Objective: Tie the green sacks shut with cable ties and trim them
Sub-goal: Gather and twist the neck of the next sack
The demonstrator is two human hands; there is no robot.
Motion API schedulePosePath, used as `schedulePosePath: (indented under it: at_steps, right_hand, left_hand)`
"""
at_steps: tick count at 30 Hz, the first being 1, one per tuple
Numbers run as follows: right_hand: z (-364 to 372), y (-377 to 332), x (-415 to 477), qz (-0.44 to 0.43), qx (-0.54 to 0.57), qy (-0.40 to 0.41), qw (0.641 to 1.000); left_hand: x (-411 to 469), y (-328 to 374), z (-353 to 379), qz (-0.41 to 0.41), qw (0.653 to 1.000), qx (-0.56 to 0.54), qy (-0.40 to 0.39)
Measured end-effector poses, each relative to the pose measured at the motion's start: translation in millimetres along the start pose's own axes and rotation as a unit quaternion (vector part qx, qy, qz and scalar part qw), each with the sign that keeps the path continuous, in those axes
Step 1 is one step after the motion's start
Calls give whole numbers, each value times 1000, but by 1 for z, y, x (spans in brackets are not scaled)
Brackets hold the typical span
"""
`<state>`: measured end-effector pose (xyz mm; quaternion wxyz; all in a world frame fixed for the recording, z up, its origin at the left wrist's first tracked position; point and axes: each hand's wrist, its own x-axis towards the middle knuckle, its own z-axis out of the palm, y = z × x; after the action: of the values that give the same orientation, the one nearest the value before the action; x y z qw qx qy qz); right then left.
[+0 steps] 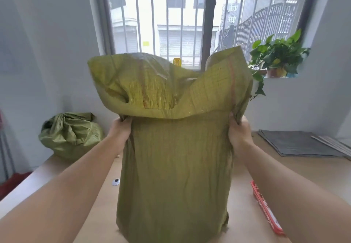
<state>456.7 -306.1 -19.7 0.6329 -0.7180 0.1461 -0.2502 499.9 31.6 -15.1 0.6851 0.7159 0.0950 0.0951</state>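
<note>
Between the two hands, the green sack stands upright on the tan table, with its base on the tabletop and its top rising well above both wrists. The left hand grips a bunch of fabric at the sack's left edge, fingers curled into it. The right hand grips the right edge in the same way at about the same height.

Above the hands the mouth gapes open and its rim sags. The lit inner face looks yellower than the dull olive body below. The cloth is a woven plastic weave, creased lengthwise, with two thin red stripes running down the upper part.

Beyond the hands is a barred window. To the left of the left hand, near the table's far corner, lies a second green sack, full and bunched at its neck. Whether a tie holds it cannot be made out.

To the right of the right hand, a stack of grey mats lies flat on the table. Above them a leafy potted plant sits on the sill.

Below the right forearm lies a long red packet with white print, probably lettering but too blurred to read. Under the left forearm, just beside the sack, sits a small white disc with a dark centre.
</note>
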Motion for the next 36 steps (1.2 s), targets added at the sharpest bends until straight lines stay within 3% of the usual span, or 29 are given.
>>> schedulePosePath:
  at_steps: [10, 16, 25, 27, 30, 32, 36]
  right_hand:
    - [6, 0, -5, 55, 26, -14, 998]
    - [9, -3, -4, 138, -9, -34, 990]
    - [8, 1, 0, 164, 11, -40, 986]
    - [7, 2, -1, 176, 29, -51, 983]
    - [7, 4, -3, 200, 85, -90, 972]
    - [6, 3, -7, 189, 95, -137, 968]
    - [8, 5, -11, 153, 21, -166, 974]
  left_hand:
    - [-8, -1, -4, -44, 997, -54, -43]
    - [-10, 3, -4, -56, 995, -64, -54]
    - [-2, -5, -8, -98, 989, -77, -85]
    - [-4, -5, -8, -116, 981, -102, -116]
    - [-16, -2, -10, -102, 957, -130, -239]
    - [-26, 1, -10, -62, 952, -89, -287]
    - [-28, 2, -1, -6, 973, 42, -226]
